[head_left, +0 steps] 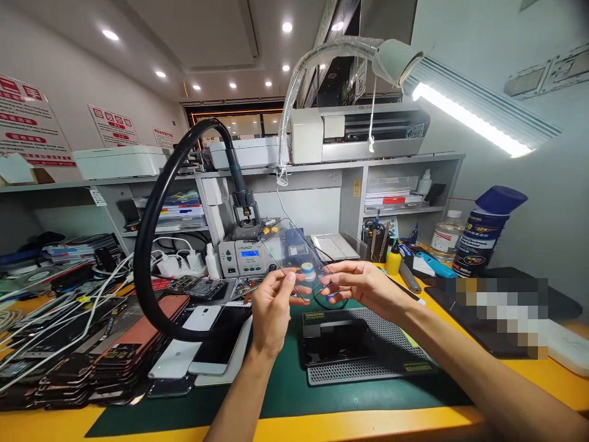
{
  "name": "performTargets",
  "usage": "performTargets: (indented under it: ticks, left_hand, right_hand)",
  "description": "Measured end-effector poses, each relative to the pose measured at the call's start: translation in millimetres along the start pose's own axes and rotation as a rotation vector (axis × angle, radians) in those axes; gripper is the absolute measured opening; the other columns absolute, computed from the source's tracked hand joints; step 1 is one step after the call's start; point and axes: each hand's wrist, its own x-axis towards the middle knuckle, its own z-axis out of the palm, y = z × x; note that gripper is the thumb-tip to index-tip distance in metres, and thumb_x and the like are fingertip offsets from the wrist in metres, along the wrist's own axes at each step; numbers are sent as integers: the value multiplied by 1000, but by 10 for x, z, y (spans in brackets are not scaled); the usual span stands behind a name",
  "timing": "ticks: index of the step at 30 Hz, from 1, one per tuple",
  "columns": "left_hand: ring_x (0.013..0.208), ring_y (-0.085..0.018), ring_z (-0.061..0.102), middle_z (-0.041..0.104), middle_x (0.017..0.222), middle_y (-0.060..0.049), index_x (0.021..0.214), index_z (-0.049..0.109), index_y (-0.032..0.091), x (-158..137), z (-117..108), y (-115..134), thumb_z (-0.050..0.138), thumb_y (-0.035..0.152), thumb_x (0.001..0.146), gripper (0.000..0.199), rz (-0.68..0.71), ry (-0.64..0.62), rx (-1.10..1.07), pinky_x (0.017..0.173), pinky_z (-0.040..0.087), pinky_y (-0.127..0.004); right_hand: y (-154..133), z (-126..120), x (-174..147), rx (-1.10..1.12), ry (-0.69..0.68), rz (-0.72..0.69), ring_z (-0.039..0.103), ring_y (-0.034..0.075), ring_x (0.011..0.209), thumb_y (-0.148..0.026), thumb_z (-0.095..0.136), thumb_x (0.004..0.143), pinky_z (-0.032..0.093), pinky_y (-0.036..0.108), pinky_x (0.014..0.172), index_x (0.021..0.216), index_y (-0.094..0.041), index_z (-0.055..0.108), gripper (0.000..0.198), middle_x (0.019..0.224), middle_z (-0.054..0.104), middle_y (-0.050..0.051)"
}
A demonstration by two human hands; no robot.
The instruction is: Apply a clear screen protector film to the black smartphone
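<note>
- Yellow worktop [294, 428] with phones [223, 341]
- Dark-edged clear pane [294, 253] pinched by left hand [272, 310] and right hand [361, 283]
- Likely light, stiff, brittle; best held by edges

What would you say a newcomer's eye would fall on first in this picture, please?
Probably the glaring lamp at the upper right, its strip brightly lit. Next might come the thick black hose, curving in a great loop at the left. At the centre, a clear, dark-edged sheet is held up in the grip of the left hand and the right hand.
</note>
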Motion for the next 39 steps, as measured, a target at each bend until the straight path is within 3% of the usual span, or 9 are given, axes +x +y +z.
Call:
performTargets:
  ticks: [7,29,34,39]
  left_hand:
    - [70,-19,72,74,92,-9,99,68,12,-48,26,14,71,42,85,33,34,-26,58,54,61,-26]
    - [63,-17,70,73,85,-7,93,67,12,-52,28,26,69,38,86,27,21,-38,48,52,59,-26]
    - [55,-17,68,70,69,-3,85,67,13,-88,24,45,66,33,84,20,-32,-171,125,53,57,-28]
    - [51,-15,66,68,66,-1,81,65,14,-133,26,44,63,32,83,17,-33,-284,214,52,54,-26]
  right_hand:
    - [34,75,-36,-50,59,-42,73,20,71,-26,83,70,58,32,67,88,-14,68,26,85,74,8]
    - [70,9,-48,-103,24,-59,70,17,71,-38,83,76,54,30,68,83,-15,71,27,80,73,5]
    - [4,-56,-41,-129,59,-97,69,15,68,-34,85,73,54,28,64,95,-13,74,32,83,74,7]
    - [-93,-144,-51,-46,115,-135,71,19,68,-29,86,71,57,31,61,101,-15,73,36,87,76,8]
